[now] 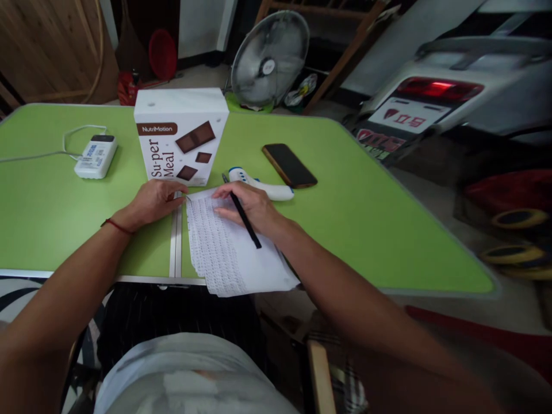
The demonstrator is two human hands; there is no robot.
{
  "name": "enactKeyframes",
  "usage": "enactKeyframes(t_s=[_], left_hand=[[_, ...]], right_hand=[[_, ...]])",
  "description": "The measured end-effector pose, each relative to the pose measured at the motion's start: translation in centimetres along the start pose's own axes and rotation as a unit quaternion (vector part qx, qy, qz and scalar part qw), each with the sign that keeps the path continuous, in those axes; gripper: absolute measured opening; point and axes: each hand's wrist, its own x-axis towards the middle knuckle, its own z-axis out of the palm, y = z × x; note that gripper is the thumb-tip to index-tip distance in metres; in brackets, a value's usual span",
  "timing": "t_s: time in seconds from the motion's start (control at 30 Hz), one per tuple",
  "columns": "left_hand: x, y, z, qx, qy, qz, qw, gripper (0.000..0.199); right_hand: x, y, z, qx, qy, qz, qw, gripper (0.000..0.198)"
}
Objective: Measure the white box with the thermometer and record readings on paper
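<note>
A sheet of paper (259, 267) covered on its left part with rows of handwriting lies on the green table, its lower end hanging past the front edge. My left hand (157, 201), a red cord around its wrist, is closed with thumb and forefinger at the sheet's top left corner. Over the upper part of the page, my right hand (254, 207) holds a black pen (245, 219) that slants between the fingers. Its fingertips touch or hover close to the paper; I cannot tell which. Directly behind the sheet stands a white NutriMotion box (183, 135).
A white thermometer-like device (276, 191) lies just beyond my right hand, near a dark phone (290, 165). At the left sits a white power adapter (95, 158) with cables. Past the green table (371, 230) are a fan (271, 60) and a scooter (431, 98).
</note>
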Motion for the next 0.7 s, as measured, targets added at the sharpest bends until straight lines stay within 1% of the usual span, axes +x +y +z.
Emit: enactKeyframes(t_s=[0.17, 0.33, 0.5, 0.7], left_hand=[[-0.1, 0.4, 0.0, 0.017, 0.01, -0.004, 1.0, 0.018], [-0.1, 0.6, 0.2, 0.038, 0.001, -0.01, 0.999, 0.015], [0.0, 0.8, 0.3, 0.048, -0.01, -0.014, 0.999, 0.017], [-0.3, 1.1, 0.2, 0.084, -0.011, -0.017, 0.996, 0.019]], right_hand=[[-0.3, 0.5, 0.4, -0.073, -0.055, -0.015, 0.996, 0.032], [-0.6, 0.9, 0.7, -0.074, -0.053, -0.014, 0.996, 0.032], [-0.8, 1.1, 0.7, -0.067, -0.053, -0.003, 0.996, 0.031], [-0.7, 1.2, 0.7, -0.071, -0.062, -0.026, 0.995, 0.03]])
